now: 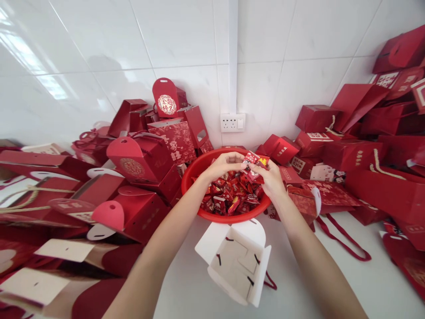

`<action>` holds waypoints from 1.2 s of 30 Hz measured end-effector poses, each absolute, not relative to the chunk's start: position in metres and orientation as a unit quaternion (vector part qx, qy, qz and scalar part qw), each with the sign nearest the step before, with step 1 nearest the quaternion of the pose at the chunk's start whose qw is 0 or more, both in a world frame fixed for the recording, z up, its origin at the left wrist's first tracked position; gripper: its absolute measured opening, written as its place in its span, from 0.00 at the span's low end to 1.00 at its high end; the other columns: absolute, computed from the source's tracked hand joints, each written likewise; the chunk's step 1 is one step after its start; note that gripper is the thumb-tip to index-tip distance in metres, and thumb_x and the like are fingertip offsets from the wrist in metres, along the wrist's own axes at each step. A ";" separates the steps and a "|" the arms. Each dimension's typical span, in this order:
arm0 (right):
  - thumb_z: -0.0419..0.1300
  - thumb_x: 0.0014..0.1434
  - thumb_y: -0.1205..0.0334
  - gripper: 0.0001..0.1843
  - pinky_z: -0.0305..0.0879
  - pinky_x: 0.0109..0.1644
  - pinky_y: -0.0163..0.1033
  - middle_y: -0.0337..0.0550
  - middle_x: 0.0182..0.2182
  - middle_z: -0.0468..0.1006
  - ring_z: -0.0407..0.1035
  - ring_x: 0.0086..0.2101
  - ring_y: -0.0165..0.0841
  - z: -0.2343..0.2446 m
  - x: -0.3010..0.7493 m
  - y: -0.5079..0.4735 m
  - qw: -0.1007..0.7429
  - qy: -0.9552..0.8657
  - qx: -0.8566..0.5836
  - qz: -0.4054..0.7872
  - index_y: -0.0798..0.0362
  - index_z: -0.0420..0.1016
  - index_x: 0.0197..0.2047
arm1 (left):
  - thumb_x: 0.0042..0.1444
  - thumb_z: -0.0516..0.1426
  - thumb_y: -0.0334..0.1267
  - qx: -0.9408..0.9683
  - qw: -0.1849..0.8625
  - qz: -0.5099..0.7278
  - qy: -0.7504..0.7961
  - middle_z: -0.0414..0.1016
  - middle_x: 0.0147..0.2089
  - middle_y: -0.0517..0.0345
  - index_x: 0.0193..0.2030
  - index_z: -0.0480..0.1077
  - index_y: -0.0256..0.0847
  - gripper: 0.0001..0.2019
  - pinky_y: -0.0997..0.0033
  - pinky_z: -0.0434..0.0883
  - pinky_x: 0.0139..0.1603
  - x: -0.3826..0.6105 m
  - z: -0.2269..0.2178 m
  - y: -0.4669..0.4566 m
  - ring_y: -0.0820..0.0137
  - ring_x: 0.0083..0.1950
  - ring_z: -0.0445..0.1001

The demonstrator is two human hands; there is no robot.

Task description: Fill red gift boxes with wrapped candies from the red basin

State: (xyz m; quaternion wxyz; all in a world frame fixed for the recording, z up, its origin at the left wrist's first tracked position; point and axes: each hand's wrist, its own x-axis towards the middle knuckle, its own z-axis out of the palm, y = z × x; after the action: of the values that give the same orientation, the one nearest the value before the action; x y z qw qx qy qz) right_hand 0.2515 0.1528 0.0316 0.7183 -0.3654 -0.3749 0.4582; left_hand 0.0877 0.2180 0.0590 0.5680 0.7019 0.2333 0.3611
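A red plastic basin (194,170) full of red-wrapped candies (232,197) stands on the white table against the tiled wall. Both my hands are over it. My right hand (270,179) is closed on a small bunch of red candy packets (255,161). My left hand (224,165) reaches across, and its fingertips pinch the same packets from the left. Just in front of the basin, between my forearms, an open gift box (237,261) lies with its white inside facing up and its flaps spread.
Heaps of red gift boxes and bags crowd the left side (133,177) and the right side (358,155) of the table. A white wall socket (232,122) sits behind the basin. A red cord handle (345,248) trails over the white tabletop (332,230) at right.
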 end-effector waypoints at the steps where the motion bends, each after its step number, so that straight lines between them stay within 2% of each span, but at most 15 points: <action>1: 0.80 0.32 0.58 0.24 0.75 0.44 0.47 0.36 0.28 0.84 0.78 0.31 0.39 0.030 0.252 0.154 0.721 -0.367 -0.366 0.459 0.50 0.79 0.34 | 0.46 0.71 0.47 0.709 0.555 0.356 0.248 0.82 0.42 0.51 0.42 0.78 0.37 0.20 0.64 0.74 0.48 0.087 0.058 0.220 0.66 0.41 0.79; 4: 0.79 0.32 0.58 0.24 0.76 0.44 0.47 0.37 0.29 0.85 0.79 0.33 0.40 0.027 0.254 0.159 0.736 -0.343 -0.363 0.456 0.50 0.79 0.35 | 0.55 0.61 0.48 0.734 0.508 0.328 0.309 0.83 0.41 0.49 0.44 0.79 0.37 0.17 0.64 0.75 0.45 0.086 0.052 0.229 0.63 0.40 0.80; 6: 0.80 0.32 0.58 0.24 0.76 0.44 0.47 0.36 0.29 0.85 0.79 0.33 0.40 0.025 0.255 0.161 0.745 -0.330 -0.359 0.454 0.50 0.78 0.34 | 0.55 0.58 0.45 0.753 0.477 0.301 0.339 0.82 0.35 0.51 0.38 0.80 0.37 0.14 0.65 0.74 0.43 0.083 0.044 0.236 0.62 0.37 0.80; 9: 0.80 0.30 0.57 0.25 0.77 0.43 0.47 0.35 0.27 0.84 0.79 0.30 0.38 0.025 0.255 0.162 0.751 -0.318 -0.354 0.457 0.50 0.79 0.33 | 0.42 0.65 0.37 0.793 0.423 0.244 0.365 0.78 0.25 0.58 0.25 0.78 0.40 0.04 0.67 0.72 0.41 0.078 0.028 0.243 0.63 0.31 0.77; 11: 0.80 0.29 0.58 0.25 0.77 0.42 0.46 0.35 0.26 0.84 0.78 0.28 0.37 0.026 0.254 0.161 0.753 -0.314 -0.351 0.460 0.50 0.79 0.33 | 0.31 0.67 0.30 0.819 0.388 0.194 0.376 0.75 0.21 0.62 0.21 0.77 0.43 0.07 0.69 0.70 0.39 0.076 0.019 0.245 0.64 0.28 0.74; 14: 0.80 0.29 0.59 0.25 0.77 0.42 0.46 0.35 0.27 0.85 0.78 0.28 0.37 0.027 0.254 0.160 0.754 -0.310 -0.349 0.463 0.51 0.80 0.32 | 0.26 0.68 0.28 0.845 0.344 0.140 0.386 0.77 0.24 0.64 0.25 0.79 0.45 0.14 0.71 0.68 0.37 0.078 0.012 0.246 0.65 0.29 0.73; 17: 0.80 0.29 0.59 0.24 0.77 0.43 0.47 0.36 0.27 0.85 0.79 0.29 0.38 0.027 0.254 0.159 0.754 -0.309 -0.348 0.464 0.51 0.79 0.32 | 0.30 0.70 0.35 0.860 0.311 0.094 0.393 0.82 0.32 0.60 0.34 0.82 0.46 0.17 0.71 0.69 0.39 0.083 0.011 0.245 0.63 0.35 0.76; 19: 0.80 0.30 0.60 0.24 0.77 0.44 0.47 0.35 0.27 0.85 0.79 0.30 0.39 0.027 0.254 0.159 0.753 -0.311 -0.347 0.465 0.51 0.79 0.32 | 0.34 0.70 0.40 0.866 0.296 0.059 0.398 0.82 0.35 0.59 0.36 0.82 0.46 0.17 0.71 0.69 0.41 0.085 0.013 0.244 0.62 0.37 0.76; 21: 0.80 0.31 0.60 0.24 0.77 0.45 0.48 0.36 0.28 0.85 0.79 0.31 0.39 0.027 0.255 0.159 0.753 -0.311 -0.346 0.465 0.51 0.79 0.33 | 0.38 0.68 0.41 0.868 0.288 0.021 0.403 0.82 0.33 0.58 0.33 0.81 0.44 0.13 0.71 0.69 0.42 0.087 0.015 0.244 0.63 0.36 0.76; 25: 0.79 0.31 0.61 0.23 0.77 0.43 0.46 0.36 0.28 0.85 0.79 0.30 0.38 0.026 0.254 0.160 0.756 -0.306 -0.346 0.463 0.52 0.79 0.33 | 0.41 0.65 0.36 0.867 0.295 -0.024 0.400 0.81 0.31 0.60 0.30 0.81 0.41 0.07 0.72 0.68 0.42 0.086 0.019 0.242 0.67 0.34 0.74; 30: 0.79 0.30 0.63 0.22 0.76 0.40 0.42 0.35 0.28 0.85 0.78 0.29 0.36 0.027 0.255 0.160 0.759 -0.298 -0.347 0.464 0.51 0.80 0.32 | 0.46 0.65 0.37 0.857 0.339 0.015 0.389 0.83 0.36 0.57 0.33 0.82 0.39 0.07 0.72 0.69 0.46 0.082 0.032 0.239 0.66 0.38 0.76; 36: 0.78 0.32 0.64 0.20 0.76 0.40 0.42 0.36 0.29 0.86 0.79 0.30 0.36 0.027 0.255 0.161 0.762 -0.290 -0.345 0.465 0.51 0.80 0.32 | 0.55 0.62 0.50 0.811 0.421 0.115 0.389 0.80 0.31 0.54 0.41 0.80 0.34 0.19 0.69 0.71 0.35 0.076 0.047 0.236 0.66 0.31 0.76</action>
State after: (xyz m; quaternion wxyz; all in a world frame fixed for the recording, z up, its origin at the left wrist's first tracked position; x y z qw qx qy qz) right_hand 0.2551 0.1605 0.0268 0.7617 -0.3454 -0.2904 0.4649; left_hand 0.0758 0.2358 0.0474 0.4210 0.8115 0.3886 0.1152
